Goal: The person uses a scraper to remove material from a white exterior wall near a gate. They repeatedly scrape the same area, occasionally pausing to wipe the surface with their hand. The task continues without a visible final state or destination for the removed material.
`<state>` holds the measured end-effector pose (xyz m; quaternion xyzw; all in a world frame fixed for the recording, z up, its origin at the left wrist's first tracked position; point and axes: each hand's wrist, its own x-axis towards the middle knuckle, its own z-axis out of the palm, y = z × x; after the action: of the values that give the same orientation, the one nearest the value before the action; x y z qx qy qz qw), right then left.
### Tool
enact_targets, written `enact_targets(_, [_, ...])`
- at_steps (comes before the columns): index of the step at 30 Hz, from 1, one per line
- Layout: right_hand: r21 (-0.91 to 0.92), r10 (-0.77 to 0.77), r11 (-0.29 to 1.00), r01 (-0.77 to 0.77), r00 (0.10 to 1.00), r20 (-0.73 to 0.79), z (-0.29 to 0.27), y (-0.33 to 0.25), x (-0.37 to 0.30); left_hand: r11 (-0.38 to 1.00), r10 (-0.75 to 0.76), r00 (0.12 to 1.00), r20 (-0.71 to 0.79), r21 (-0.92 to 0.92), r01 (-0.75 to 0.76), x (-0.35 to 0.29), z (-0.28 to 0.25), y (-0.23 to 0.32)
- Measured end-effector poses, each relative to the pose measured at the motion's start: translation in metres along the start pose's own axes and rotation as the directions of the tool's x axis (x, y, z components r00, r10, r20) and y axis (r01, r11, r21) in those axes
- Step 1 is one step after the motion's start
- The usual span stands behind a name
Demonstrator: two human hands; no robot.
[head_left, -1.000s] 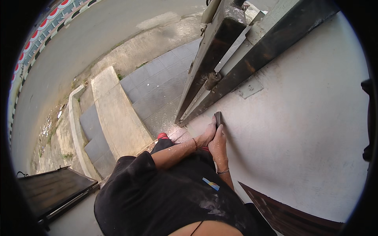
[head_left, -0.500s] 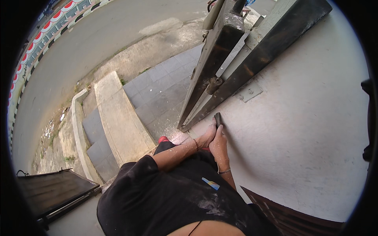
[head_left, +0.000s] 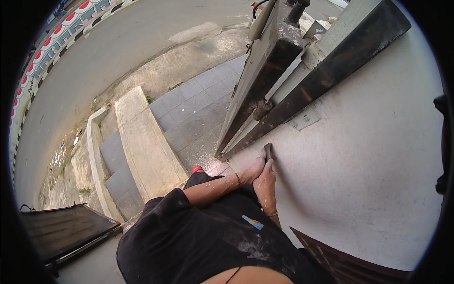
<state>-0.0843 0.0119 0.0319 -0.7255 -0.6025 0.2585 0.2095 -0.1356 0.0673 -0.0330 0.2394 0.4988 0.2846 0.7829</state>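
Both my hands grip a small dark flat block [head_left: 268, 150], which looks like a sanding block, held at the white wall [head_left: 350, 156]. My left hand [head_left: 253, 173] reaches across from the left, its fingers closed around the block's lower part. Close beside it, my right hand [head_left: 266, 179] is closed on the same block, overlapping the left. White dust coats both hands and speckles the forearms. The block's lower end is hidden by the fingers. Whether its face presses fully on the wall, I cannot tell.
A dark metal gate frame [head_left: 265, 71] and a long dark post [head_left: 326, 71] stand just ahead, with a hinge [head_left: 262, 110] between them. Grey tiles [head_left: 189, 104] and a concrete ramp [head_left: 142, 137] lie at left, the road beyond. A brown slatted panel [head_left: 340, 258] is at lower right.
The view has shifted slightly, with the gate frame and post now a little lower and further right. Both hands and the block appear slightly lower and to the right, the grip unchanged.
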Motion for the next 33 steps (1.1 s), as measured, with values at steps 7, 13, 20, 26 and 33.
enact_targets(7, [-0.015,-0.011,1.0,0.012,0.999,0.052,0.002,-0.003,0.002,0.997,0.081,0.992,-0.095,-0.006,-0.082,0.009,-0.007,0.008])
enact_targets(13, [-0.03,-0.011,0.999,0.011,1.0,-0.005,0.005,0.004,0.006,0.99,-0.093,0.996,0.012,-0.108,0.094,-0.018,-0.001,0.025])
enact_targets(20, [0.004,0.037,0.999,-0.037,0.999,0.039,0.009,0.006,0.004,0.984,-0.132,0.985,0.111,-0.108,0.143,0.001,-0.007,0.003])
enact_targets(26, [0.036,-0.027,0.999,0.027,1.0,-0.008,0.006,0.009,-0.005,0.998,-0.047,0.999,0.02,-0.039,0.048,0.018,-0.002,-0.017])
enact_targets(33, [-0.011,-0.055,0.998,0.056,0.998,0.017,0.015,0.017,0.005,0.999,-0.013,0.996,-0.086,-0.032,0.011,0.022,-0.007,-0.015])
